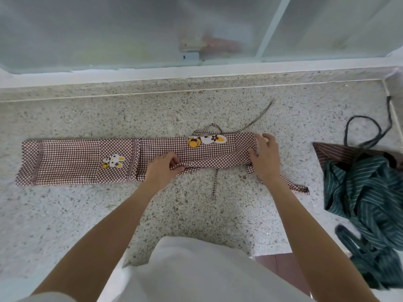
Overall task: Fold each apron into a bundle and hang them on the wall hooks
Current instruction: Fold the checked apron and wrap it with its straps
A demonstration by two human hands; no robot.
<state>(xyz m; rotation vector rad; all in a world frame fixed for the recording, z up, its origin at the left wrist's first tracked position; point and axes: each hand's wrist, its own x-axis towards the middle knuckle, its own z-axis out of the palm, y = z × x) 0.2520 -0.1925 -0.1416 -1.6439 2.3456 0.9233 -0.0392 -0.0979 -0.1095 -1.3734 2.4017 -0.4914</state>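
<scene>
Folding the checked apron [87, 159] lengthwise: left hand [160, 168] pinched its edge, right hand [265, 156] pressed flat, fingers released; rolling likely followed.

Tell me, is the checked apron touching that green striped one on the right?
Apart. The head view shows bare speckled counter between the checked apron, including its loose strap end, and the green striped apron.

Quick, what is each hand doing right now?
Left hand: pinching a fold of the checked apron.
Right hand: open, fingers resting on the apron's end.
</scene>
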